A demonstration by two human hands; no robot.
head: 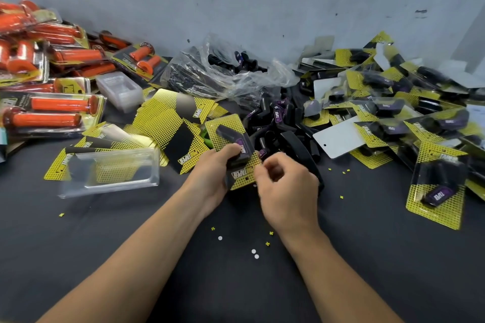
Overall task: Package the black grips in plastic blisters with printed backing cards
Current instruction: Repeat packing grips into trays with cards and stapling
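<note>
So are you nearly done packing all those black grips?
Not yet. Done: a big pile of finished packs on the right. In hand: one pack, grip already inside. Left: loose black grips, more in the plastic bag, plus spare cards and an empty blister.

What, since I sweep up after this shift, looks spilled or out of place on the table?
Small yellow cross-shaped scraps and white round dots lie scattered on the dark table in front of the piles, probably punch-out litter. Finished packs at right lie in a jumbled heap.
</note>
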